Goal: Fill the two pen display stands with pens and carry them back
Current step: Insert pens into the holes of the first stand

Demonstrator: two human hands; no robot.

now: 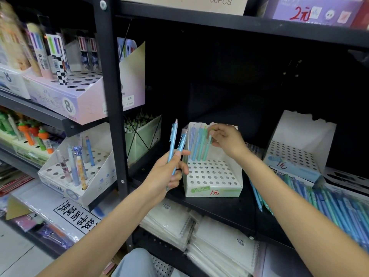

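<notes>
On the black shelf (223,206), the nearer display stand (212,177) sits ready for loading, the second stand (295,150) empty at three o'clock of it. Loose pens (339,206) lie at four o'clock as supply. The left hand (169,172) grips two spare pens (175,146), fingers curled round them; the right hand (227,140) pinches a green pen (209,141), apparently seating it in the back row.

The white perforated cardboard pen stand (213,177) carries a green label band and a red price mark. Light-blue and mint-green plastic pens (198,143) stand in it. A black metal shelf (223,208) frames it; one black-and-white checkered pen pack (61,72) sits upper left.
</notes>
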